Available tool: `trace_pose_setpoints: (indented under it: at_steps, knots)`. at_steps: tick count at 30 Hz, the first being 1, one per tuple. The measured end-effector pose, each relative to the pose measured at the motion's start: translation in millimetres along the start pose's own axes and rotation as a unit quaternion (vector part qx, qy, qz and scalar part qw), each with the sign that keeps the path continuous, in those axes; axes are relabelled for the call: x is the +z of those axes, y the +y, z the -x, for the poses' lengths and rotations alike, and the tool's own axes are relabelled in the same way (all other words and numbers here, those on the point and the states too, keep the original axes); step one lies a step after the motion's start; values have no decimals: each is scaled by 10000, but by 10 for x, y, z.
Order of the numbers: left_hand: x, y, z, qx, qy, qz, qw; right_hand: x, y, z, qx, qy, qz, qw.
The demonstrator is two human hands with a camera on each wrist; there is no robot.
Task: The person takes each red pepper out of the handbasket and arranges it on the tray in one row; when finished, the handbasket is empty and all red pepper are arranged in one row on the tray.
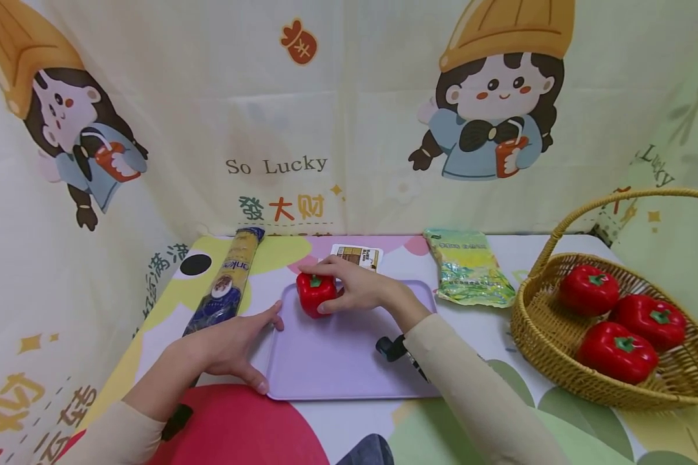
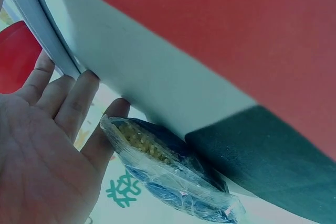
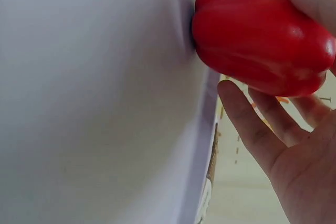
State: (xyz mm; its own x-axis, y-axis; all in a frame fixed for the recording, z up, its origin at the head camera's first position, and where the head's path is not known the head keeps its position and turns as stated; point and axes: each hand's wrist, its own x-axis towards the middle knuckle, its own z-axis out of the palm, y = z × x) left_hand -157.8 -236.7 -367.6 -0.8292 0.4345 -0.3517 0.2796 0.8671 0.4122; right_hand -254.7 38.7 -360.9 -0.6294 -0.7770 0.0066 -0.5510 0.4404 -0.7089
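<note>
Grips red pepper, upright, with thumb and fingers of right hand, at far-left corner of lilac tray. Touches tray's left edge with left hand, fingers relaxed, beside pasta packet. Counts three more red peppers in wicker basket, far right.

On the tray, a pepper is set back left. A pack is laid left, a packet behind, a bag behind right; far right, three more peppers are held in a basket.
</note>
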Motion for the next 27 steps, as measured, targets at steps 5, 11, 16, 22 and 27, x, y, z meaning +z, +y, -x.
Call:
trace_pose_setpoints:
  at_steps: [5,11,16,22,27]
  knots:
    - [9,-12,-10,-23,-7,-45,10000,54,14,-31,-69,156,-170,9997]
    - [3,-21,-13,133,13,-52,9999,79,-15,-49,-42,256,-48,9997]
    - [-1,-20,-6,135,-10,6,9999,86,-27,-52,32,287,6,9996]
    - [0,-25,-1,134,20,33,9999,90,-55,-78,-45,284,-21,9996]
    - [6,-32,-6,112,3,50,9999,104,-59,-81,26,249,-73,9997]
